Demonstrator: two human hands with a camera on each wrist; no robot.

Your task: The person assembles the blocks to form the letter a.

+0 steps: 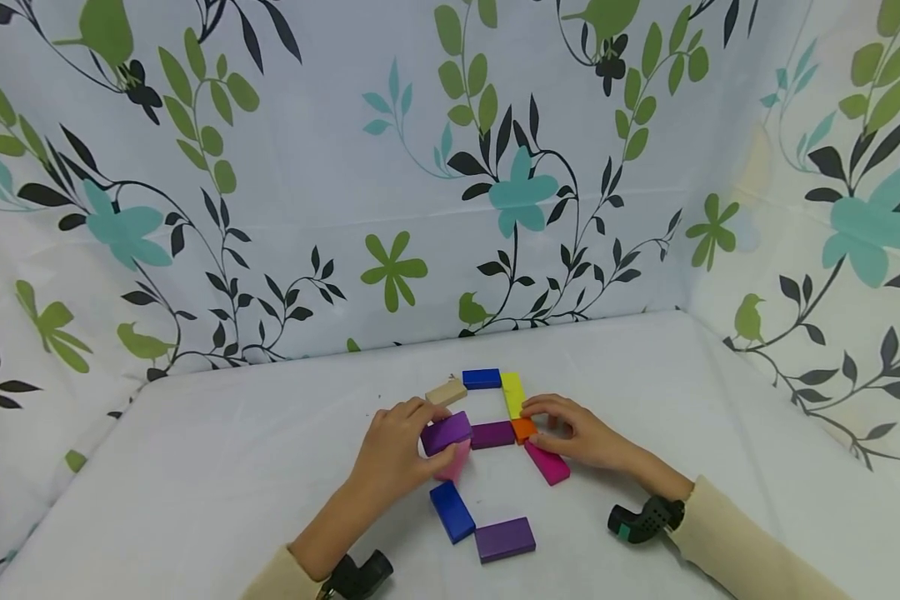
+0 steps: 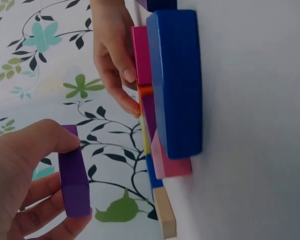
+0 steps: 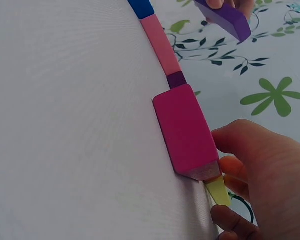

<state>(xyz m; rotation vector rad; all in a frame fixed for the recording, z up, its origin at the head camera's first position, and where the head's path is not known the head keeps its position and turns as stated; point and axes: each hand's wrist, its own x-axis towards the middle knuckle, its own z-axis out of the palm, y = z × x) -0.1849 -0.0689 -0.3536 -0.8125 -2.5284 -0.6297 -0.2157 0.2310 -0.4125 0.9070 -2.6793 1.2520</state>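
Between thumb and fingers, my left hand point(image 1: 390, 454) pinches a purple block point(image 1: 447, 432), which the left wrist view shows raised off the table. Below it in the head view lies a pink block point(image 1: 455, 463), partly covered by the hand. My right hand point(image 1: 588, 435) has its thumb and fingertips around a small orange block point(image 1: 524, 429). That block sits among a yellow block point(image 1: 512, 395), a plum block point(image 1: 492, 434) and a magenta block point(image 1: 548, 463). The right thumb lies at the magenta block's upper end.
A blue block point(image 1: 482, 379) and a plain wooden block point(image 1: 446, 392) lie at the back of the outline. Nearer the front are another blue block point(image 1: 452, 511) and a dark purple block point(image 1: 506, 540). Patterned cloth point(image 1: 307, 208) hangs behind the white-covered table point(image 1: 232, 450).
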